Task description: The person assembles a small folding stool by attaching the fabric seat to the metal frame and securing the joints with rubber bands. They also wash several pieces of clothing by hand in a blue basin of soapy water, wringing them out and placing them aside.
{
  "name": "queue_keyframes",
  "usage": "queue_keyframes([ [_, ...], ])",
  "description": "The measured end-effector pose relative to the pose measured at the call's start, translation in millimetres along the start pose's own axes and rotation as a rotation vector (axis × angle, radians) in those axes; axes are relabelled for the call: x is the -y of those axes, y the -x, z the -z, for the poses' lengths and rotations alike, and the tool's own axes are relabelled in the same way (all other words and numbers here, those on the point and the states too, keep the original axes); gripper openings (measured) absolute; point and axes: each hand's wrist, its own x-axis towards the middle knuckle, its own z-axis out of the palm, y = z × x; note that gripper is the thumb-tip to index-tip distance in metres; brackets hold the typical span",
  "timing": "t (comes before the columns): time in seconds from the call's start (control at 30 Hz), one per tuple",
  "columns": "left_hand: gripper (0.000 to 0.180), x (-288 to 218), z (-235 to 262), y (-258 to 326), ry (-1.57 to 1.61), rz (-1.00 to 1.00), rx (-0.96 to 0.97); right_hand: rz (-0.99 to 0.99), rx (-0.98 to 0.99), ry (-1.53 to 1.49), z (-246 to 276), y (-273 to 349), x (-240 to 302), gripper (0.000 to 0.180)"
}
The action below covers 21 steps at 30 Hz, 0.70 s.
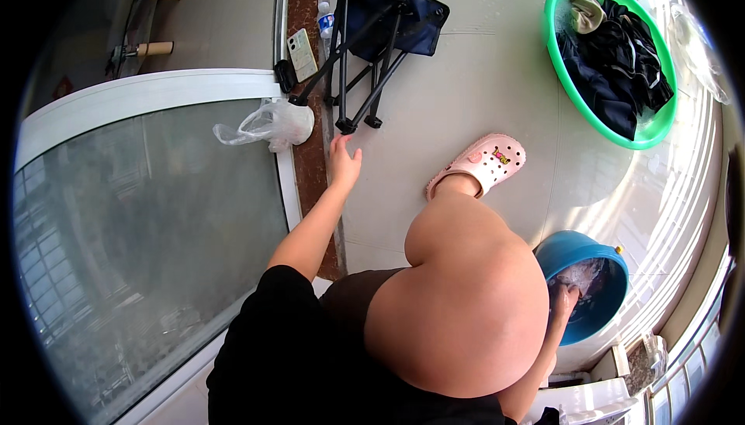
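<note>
- Two hands lie well apart: the left hand (pixel 344 165) reaches out on a stretched arm, grip loosely open, apparently empty, near the folding stool's (pixel 415 22) foot.
- The right hand (pixel 567 298) dips past the blue bucket's (pixel 573 243) rim, arm lowered; its grip cannot be told.
- The bucket sits by the floor's (pixel 481 91) right edge, probably for easy reach.
- Farther up that edge, a green basin (pixel 656 127) presumably keeps dark clothes (pixel 621 76) together.
</note>
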Motion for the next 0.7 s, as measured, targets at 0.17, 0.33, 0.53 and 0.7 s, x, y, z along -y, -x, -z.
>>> queue_keyframes([
  [0.17,0.026,-108.9,79.5,13.3,0.513,0.176,0.511,0.486,-0.453,0.464,-31.3,43.4,20.8,0.07],
  [0.33,0.021,-198.6,190.2,-40.6,0.555,-0.233,0.497,0.108,0.058,0.604,-37.4,-2.0,66.8,0.078],
  [0.53,0.021,-353.9,315.5,-50.5,0.574,-0.647,0.313,0.324,-0.049,0.796,-47.2,-111.6,-39.4,0.07],
  [0.7,0.018,-479.8,349.5,48.3,0.781,-1.222,0.114,0.222,-0.097,0.613,3.0,-94.0,-12.1,0.067],
])
